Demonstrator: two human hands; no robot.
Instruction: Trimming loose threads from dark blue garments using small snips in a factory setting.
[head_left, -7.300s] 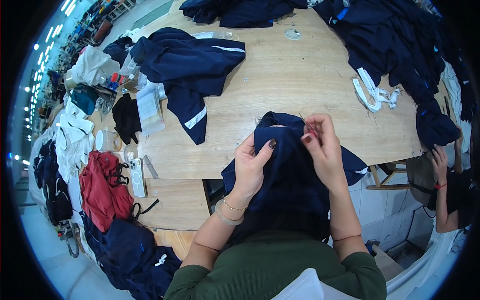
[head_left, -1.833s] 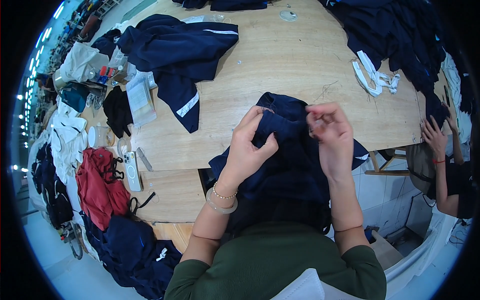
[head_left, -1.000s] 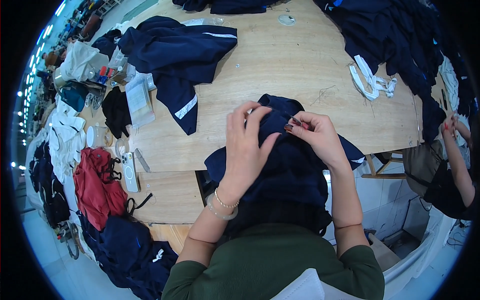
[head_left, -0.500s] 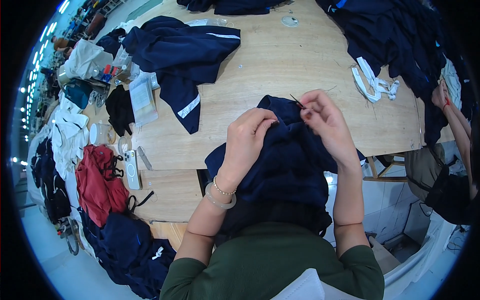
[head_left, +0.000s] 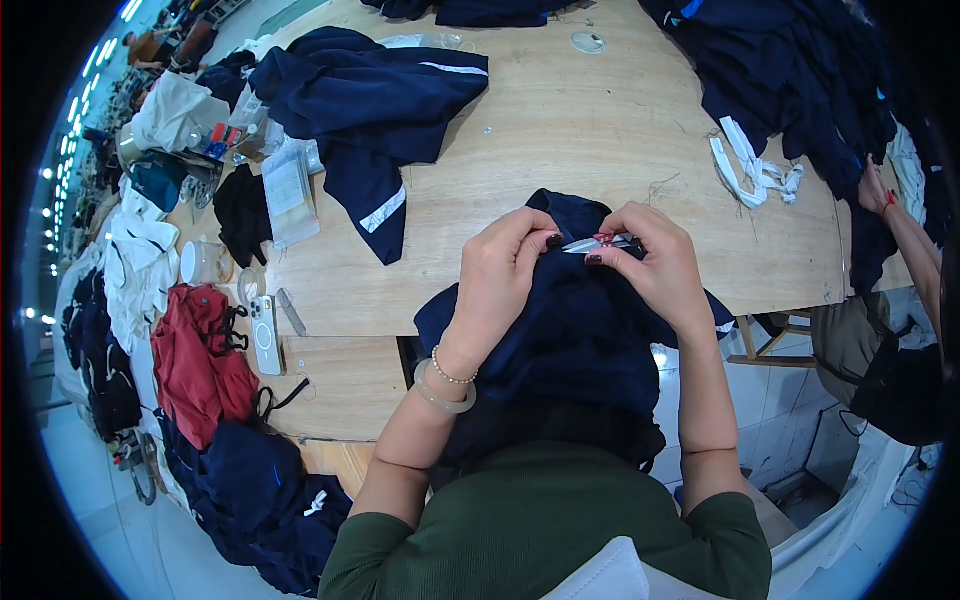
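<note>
A dark navy garment (head_left: 575, 335) lies across my lap and the table's near edge. My left hand (head_left: 500, 262) pinches its upper edge between thumb and fingers. In my right hand (head_left: 655, 262) is a pair of small thread snips (head_left: 581, 246), held between thumb and forefinger. Their silver blades point left and lie close to my left fingertips, over the cloth. Whether a thread is between the blades is too small to tell.
Another navy garment with white stripes (head_left: 380, 110) lies on the wooden table (head_left: 560, 120). At left are a phone (head_left: 265, 335), a red bag (head_left: 200, 365) and papers (head_left: 290, 195). White strips (head_left: 745, 170) lie beside a navy pile (head_left: 790, 80) at right, where another person's hand (head_left: 874, 190) rests.
My right hand has turned and brought the snips down and left, so the blades now lie beside my left fingertips. My left hand keeps its pinch on the garment.
</note>
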